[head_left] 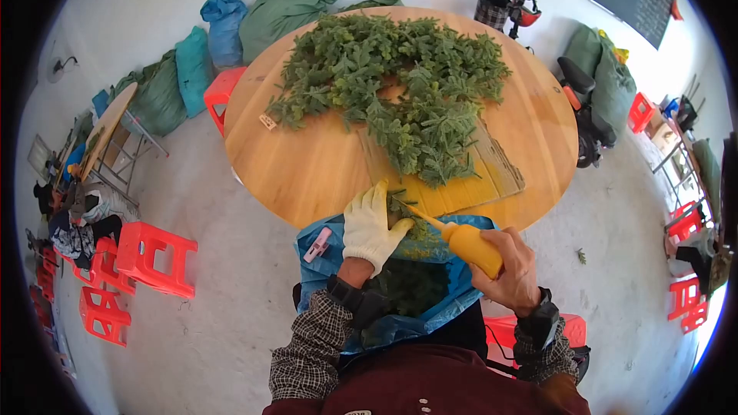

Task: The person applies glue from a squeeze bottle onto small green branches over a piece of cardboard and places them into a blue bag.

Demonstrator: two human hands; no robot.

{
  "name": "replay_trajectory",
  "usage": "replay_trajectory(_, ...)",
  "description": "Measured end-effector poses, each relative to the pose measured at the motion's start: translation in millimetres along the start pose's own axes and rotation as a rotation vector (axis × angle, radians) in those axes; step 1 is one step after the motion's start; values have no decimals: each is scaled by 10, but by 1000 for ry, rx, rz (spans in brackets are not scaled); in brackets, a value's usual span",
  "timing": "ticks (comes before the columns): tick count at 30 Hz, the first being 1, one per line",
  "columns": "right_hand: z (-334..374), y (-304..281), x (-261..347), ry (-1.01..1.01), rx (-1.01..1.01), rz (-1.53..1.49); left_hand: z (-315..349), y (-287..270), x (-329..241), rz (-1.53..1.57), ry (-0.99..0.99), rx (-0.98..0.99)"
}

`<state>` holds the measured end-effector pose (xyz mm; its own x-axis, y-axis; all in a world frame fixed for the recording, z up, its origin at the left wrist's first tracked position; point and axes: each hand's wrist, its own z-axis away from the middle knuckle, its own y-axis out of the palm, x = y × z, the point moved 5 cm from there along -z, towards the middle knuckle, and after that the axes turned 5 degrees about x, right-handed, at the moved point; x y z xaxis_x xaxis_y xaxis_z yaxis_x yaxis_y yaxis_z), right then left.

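My left hand [370,224], in a white knit glove with yellowed fingertips, is at the table's near edge. A small green fir-like sprig [397,201] sits between its fingers and thumb; part of the grip is hidden. My bare right hand [510,270] is wrapped round a yellow squeeze bottle [472,249], tilted so its thin nozzle points at the sprig. Below both hands a blue plastic bag [463,284] lies open over my lap, with dark greenery inside. Ahead, a large heap of green sprigs [419,119] covers a yellow-stained cardboard sheet [492,173].
The round wooden table [261,161] has a small tag [267,121] on it. A pink clip-like piece [317,246] rests on the bag's left side. Red stools [154,257] stand at left; filled sacks [280,19] line the wall. A scooter [588,111] is parked at right.
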<state>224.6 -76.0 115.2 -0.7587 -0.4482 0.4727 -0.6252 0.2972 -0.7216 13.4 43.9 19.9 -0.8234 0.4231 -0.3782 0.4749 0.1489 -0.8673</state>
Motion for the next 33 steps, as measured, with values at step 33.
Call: replay_trajectory(33,-245,48,28,-75,81,59,-14,-3,6,57,-83,-3)
